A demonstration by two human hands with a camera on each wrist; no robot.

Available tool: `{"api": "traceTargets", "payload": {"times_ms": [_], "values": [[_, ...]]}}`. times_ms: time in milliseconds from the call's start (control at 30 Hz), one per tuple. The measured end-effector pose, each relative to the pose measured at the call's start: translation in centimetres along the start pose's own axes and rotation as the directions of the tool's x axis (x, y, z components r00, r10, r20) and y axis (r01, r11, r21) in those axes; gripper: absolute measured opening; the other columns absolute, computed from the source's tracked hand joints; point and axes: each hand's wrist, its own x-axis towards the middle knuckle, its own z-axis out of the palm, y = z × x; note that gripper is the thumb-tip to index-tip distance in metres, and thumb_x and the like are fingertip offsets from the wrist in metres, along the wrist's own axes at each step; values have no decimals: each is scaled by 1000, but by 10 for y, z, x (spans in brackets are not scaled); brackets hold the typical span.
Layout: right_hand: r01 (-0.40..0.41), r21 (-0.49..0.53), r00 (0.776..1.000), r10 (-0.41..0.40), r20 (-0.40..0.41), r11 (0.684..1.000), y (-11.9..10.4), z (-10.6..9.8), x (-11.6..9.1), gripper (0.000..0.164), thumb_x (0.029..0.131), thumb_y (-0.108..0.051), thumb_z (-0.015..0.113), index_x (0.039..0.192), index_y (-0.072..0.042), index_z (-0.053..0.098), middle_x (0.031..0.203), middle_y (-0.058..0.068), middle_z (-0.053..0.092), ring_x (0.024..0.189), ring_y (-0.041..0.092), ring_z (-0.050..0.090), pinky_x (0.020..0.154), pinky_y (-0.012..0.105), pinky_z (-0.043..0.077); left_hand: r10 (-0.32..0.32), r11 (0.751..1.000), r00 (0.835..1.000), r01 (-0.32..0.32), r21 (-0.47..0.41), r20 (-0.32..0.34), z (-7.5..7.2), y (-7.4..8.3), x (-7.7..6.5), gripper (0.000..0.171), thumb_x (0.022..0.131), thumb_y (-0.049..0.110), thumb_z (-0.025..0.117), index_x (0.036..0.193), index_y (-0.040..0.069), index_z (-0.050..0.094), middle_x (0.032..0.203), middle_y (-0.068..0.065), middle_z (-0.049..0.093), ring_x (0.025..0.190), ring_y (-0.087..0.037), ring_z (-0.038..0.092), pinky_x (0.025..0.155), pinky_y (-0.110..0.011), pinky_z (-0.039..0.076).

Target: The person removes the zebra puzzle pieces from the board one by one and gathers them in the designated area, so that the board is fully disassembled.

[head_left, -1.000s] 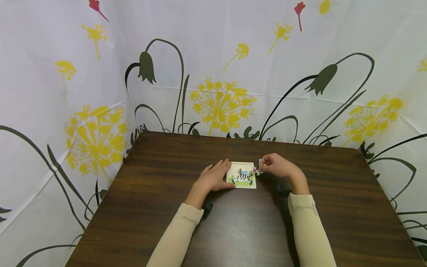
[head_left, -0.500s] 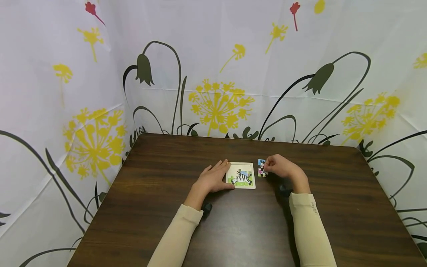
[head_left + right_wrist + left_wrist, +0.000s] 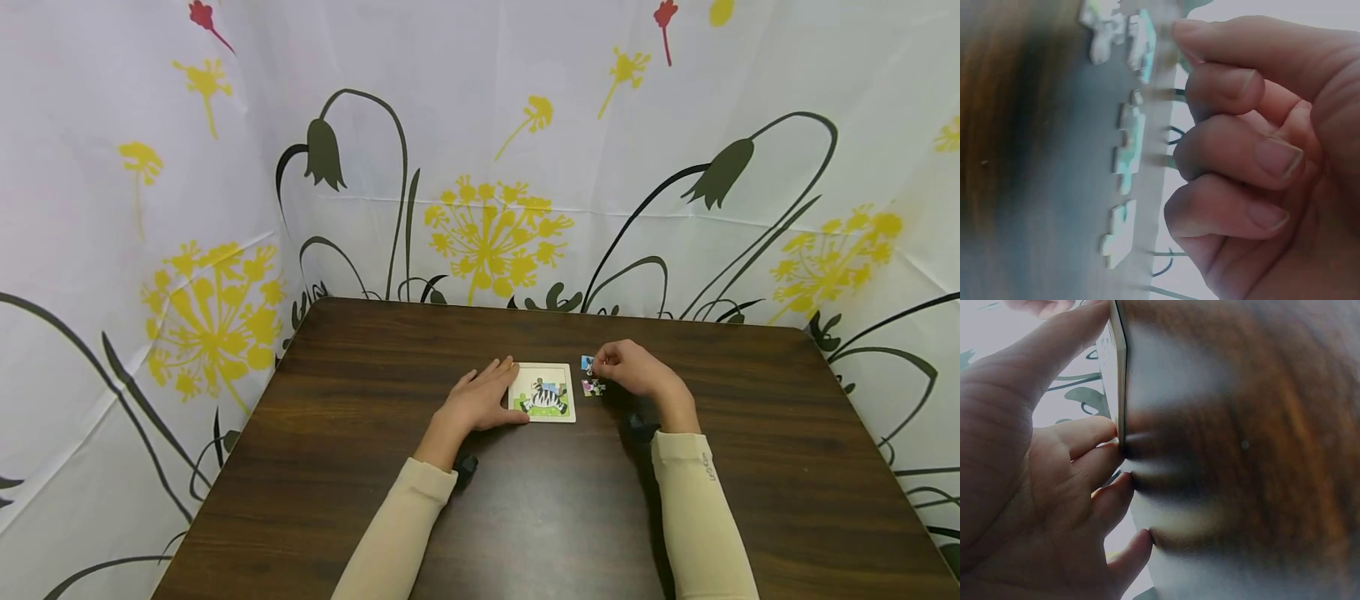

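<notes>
Since half a second ago your right hand [image 3: 633, 371] has shifted slightly far, uncovering a pink puzzle piece [image 3: 592, 387] on the worktop [image 3: 360, 433]. From the head view, your left hand [image 3: 480, 400] lies flat, fingers straight against the zebra puzzle board [image 3: 543, 396]. At the left wrist, fingers [image 3: 1088, 434] touch the board's edge. At the right wrist, curled fingers [image 3: 1222, 81] hover beside loose pieces [image 3: 1125, 147]; whether they grip anything, I cannot tell.

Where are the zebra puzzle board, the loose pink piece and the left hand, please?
zebra puzzle board [image 3: 543, 393]: head view, on the zebra picture.
loose pink piece [image 3: 592, 387]: head view, on its middle.
left hand [image 3: 480, 400]: head view, on its back.
</notes>
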Motion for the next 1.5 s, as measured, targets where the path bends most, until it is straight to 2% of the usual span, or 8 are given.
{"api": "traceTargets", "payload": {"times_ms": [133, 200, 367, 667, 833, 1033, 1500], "values": [[17, 32, 1000, -16, -24, 999, -7, 0, 1, 15, 107, -12, 65, 107, 0, 73, 94, 12, 72, 83, 17, 59, 79, 34, 50, -3, 1000, 1000, 3, -1, -2, -1, 0, 0, 100, 97, 58, 75, 174, 20, 23, 182, 1, 15, 170, -20, 14, 137, -54, 14], [31, 43, 999, -30, -23, 999, -14, 3, 2, 14, 107, -12, 65, 107, 0, 72, 89, 11, 70, 79, 17, 57, 75, 34, 49, -5, 1000, 1000, 5, -2, -1, -1, 0, 1, 101, 97, 58, 75, 174, 19, 23, 182, 0, 16, 170, -20, 15, 137, -54, 14], [33, 48, 999, -35, 24, 998, -37, 18, 10, 11, 105, -14, 68, 109, -5, 71, 80, 7, 63, 70, 18, 56, 65, 32, 45, -5, 1000, 1000, 5, -4, 5, 0, 0, 1, 100, 98, 59, 74, 174, 20, 23, 182, 0, 16, 170, -20, 15, 137, -54, 14], [20, -45, 992, -14, 123, 999, -60, 52, 25, 29, 100, -20, 78, 126, -9, 70, 82, 5, 66, 65, 15, 57, 60, 31, 47, -5, 1000, 1000, 5, -7, 24, -2, 0, 1, 99, 98, 60, 72, 174, 22, 22, 183, 1, 14, 170, -20, 13, 137, -55, 12], [-7, -50, 990, 14, 142, 999, -63, 55, 25, 31, 99, -21, 79, 126, -11, 67, 86, 5, 69, 67, 16, 58, 61, 30, 47, -1, 1000, 1000, 1, -1, 21, -1, -1, 2, 99, 98, 62, 72, 174, 22, 23, 183, 1, 14, 170, -20, 13, 137, -55, 12], [-21, -26, 986, 25, 167, 999, -65, 55, 25, 32, 100, -19, 77, 126, -7, 63, 84, 5, 67, 67, 15, 56, 62, 29, 47, 0, 1000, 1000, 0, 2, 17, -1, -2, 1, 99, 98, 62, 72, 174, 22, 24, 182, 1, 15, 170, -20, 14, 137, -55, 13], [47, 55, 986, -55, 158, 997, -61, 54, 23, 29, 102, -12, 74, 121, -6, 52, 76, 3, 60, 63, 14, 50, 61, 29, 43, -2, 1000, 1000, 2, 4, 18, -1, 0, 1, 98, 98, 61, 72, 174, 22, 23, 182, 1, 14, 170, -20, 14, 137, -55, 13]]}}
